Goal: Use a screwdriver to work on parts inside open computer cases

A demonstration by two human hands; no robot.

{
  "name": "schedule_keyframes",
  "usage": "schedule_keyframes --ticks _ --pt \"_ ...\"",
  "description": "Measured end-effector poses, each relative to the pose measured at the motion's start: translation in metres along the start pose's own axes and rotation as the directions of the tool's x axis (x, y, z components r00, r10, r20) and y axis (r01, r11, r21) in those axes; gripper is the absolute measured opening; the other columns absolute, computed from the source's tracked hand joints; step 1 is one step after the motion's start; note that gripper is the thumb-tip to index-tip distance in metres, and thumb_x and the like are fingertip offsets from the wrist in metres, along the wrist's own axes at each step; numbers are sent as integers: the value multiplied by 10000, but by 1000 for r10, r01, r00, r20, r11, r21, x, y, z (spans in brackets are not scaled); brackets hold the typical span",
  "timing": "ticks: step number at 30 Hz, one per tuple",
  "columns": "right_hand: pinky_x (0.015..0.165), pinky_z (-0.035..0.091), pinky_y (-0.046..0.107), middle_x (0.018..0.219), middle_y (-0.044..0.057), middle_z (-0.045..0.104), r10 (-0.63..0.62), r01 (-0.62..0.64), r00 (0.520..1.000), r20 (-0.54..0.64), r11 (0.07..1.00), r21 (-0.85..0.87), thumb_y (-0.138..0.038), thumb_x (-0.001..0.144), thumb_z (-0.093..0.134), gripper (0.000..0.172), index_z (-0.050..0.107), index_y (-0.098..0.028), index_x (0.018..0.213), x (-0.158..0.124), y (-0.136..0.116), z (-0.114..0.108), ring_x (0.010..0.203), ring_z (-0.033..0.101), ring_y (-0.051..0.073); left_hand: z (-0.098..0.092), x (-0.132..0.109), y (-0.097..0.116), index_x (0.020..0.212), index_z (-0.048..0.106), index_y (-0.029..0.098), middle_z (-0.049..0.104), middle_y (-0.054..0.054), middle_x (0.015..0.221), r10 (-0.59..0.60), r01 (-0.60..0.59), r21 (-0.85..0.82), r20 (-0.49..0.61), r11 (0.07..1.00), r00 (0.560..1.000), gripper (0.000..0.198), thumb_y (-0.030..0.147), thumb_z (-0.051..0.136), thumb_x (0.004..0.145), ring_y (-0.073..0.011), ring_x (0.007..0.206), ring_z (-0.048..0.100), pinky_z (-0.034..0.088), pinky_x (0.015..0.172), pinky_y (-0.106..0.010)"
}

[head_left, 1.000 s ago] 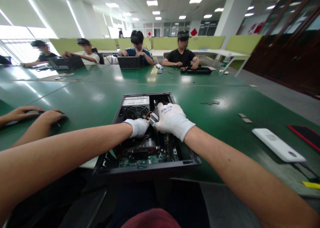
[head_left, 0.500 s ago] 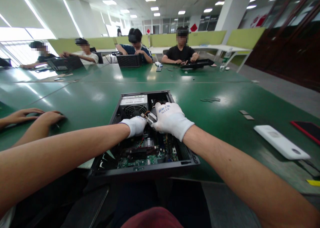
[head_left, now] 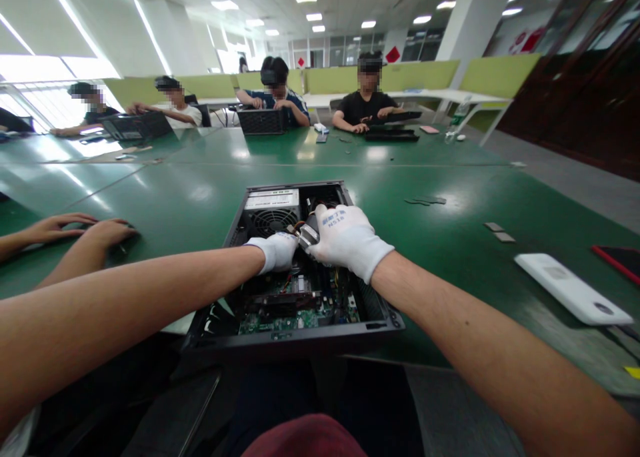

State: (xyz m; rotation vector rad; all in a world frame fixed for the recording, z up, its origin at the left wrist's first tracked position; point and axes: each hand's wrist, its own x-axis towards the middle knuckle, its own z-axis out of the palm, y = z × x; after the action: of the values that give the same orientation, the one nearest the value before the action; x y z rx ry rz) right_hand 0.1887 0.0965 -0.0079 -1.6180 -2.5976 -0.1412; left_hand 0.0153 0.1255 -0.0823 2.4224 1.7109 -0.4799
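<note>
An open computer case (head_left: pixel 300 337) lies flat in front of me, its green motherboard (head_left: pixel 275 323) showing at the near side. A power supply (head_left: pixel 273 207) with a round fan grille fills its far left corner. My right hand (head_left: pixel 345 237), in a white glove, grips a small dark block with a silver side (head_left: pixel 309 235) over the middle of the case. My gloved left hand (head_left: pixel 280 250) is closed beside it, at a thin multicoloured cable (head_left: pixel 296 227) with a pale connector. Its fingertips are partly hidden.
Right of the case are a white power bank (head_left: pixel 570 290), a red-edged dark device (head_left: pixel 620 260), two small grey pieces (head_left: pixel 499 231) and thin dark strips (head_left: pixel 425 201). Another person's hands (head_left: pixel 95 233) rest at left. Co-workers handle cases across the green table (head_left: pixel 200 193).
The view has shifted slightly, while both my hands keep their place over the case. Across the table, the co-worker at right has lifted a dark panel off another dark part.
</note>
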Motion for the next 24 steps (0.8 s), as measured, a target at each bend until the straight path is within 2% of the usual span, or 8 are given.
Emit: schedule_keyframes --ticks 11,19,24 --pt "813 551 423 993 178 752 -9 9 1000 -11 1000 -9 -541 759 655 536 628 -152 1127 -2 1 0 931 733 344 -2 -1 0 1277 661 208 704 -128 1306 1 -2 41 20 999 1000 578 411 780 748 -300 1211 669 519 1071 -379" --pt "815 538 429 1016 181 750 -8 8 1000 22 1000 -10 -534 762 655 539 621 -153 1142 -3 -1 -1 938 730 345 -4 -1 4 1260 668 199 717 -122 1276 -24 22 79 24 997 999 576 393 803 735 -286 1199 673 522 1055 -348" --pt "827 535 431 1026 187 746 -14 15 999 30 1000 -21 -531 757 656 552 615 -149 1154 -2 0 -1 955 728 351 -8 3 6 1254 683 199 726 -125 1267 -9 4 93 61 996 998 609 385 829 692 -307 1161 693 539 1035 -373"
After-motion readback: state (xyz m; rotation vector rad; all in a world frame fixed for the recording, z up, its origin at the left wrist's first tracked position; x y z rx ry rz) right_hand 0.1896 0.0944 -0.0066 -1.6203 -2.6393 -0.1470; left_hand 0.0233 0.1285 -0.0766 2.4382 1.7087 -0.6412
